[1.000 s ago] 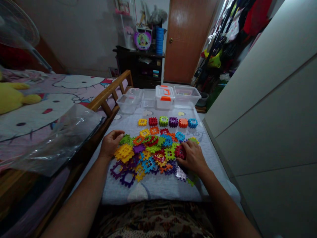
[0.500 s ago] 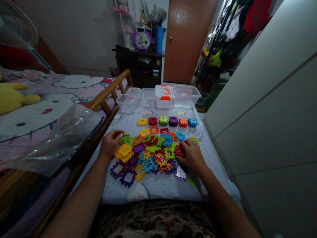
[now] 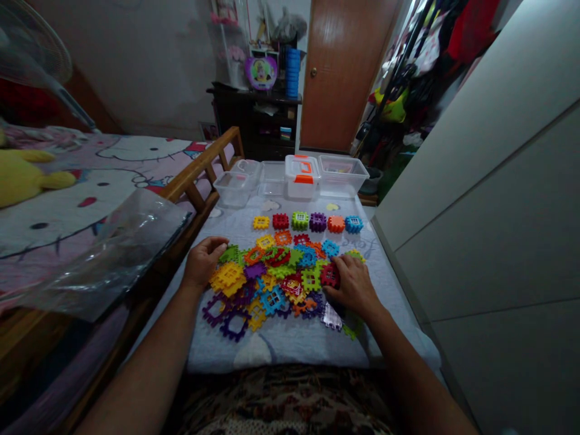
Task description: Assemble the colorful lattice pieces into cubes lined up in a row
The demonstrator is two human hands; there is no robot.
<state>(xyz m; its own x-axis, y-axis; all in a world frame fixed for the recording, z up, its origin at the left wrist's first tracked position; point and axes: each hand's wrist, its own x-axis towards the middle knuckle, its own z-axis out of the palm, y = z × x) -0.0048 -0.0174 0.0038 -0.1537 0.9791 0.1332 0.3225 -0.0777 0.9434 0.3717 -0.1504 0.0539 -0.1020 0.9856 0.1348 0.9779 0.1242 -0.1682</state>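
Observation:
A heap of colourful plastic interlocking building tiles [image 3: 272,299] with notched edges lies on the cloth in front of me. At its left edge rests my left hand [image 3: 203,261], fingers loosely bent and apart, beside a green tile [image 3: 231,254] and a stack of yellow tiles [image 3: 228,278]. I see nothing held in it. On the right side, my right hand [image 3: 356,284] has its thumb and fingers around a dark red tile [image 3: 330,275]. A light green tile [image 3: 310,280] lies just left of that one. A shiny patterned piece [image 3: 332,316] lies below the right hand.
Behind the heap stands a row of small tile stacks, from yellow [image 3: 261,223] to blue [image 3: 354,224]. Clear plastic boxes [image 3: 235,188] and a lidded box with orange clips [image 3: 302,178] stand farther back. A wooden bed rail [image 3: 199,166] runs along the left, a white cabinet [image 3: 475,241] along the right.
Almost nothing differs. The whole view has shifted very slightly, while both hands and the tiles keep their places.

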